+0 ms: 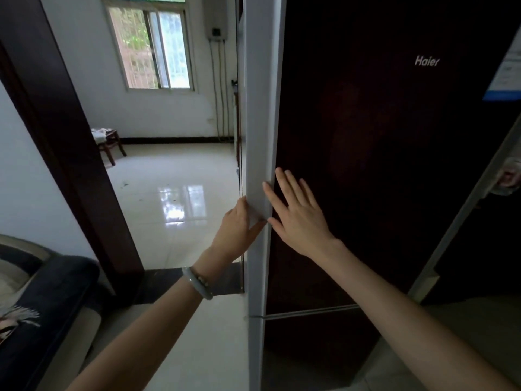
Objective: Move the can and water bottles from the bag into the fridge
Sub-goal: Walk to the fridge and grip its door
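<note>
A tall fridge (394, 136) with a dark glossy door and a pale grey side edge fills the right half of the view. My left hand (239, 230) curls its fingers around the door's left edge, thumb on the grey strip. My right hand (296, 215) lies flat on the dark door front, fingers spread, right beside that edge. Neither hand holds a can or bottle. No bag, can or water bottles are in view, and the fridge's inside is hidden behind the door.
A dark wooden door frame (70, 150) stands at the left, opening onto a room with a shiny tiled floor (174, 198) and a small wooden stool (108, 145). A dark sofa arm (42, 314) sits at the lower left.
</note>
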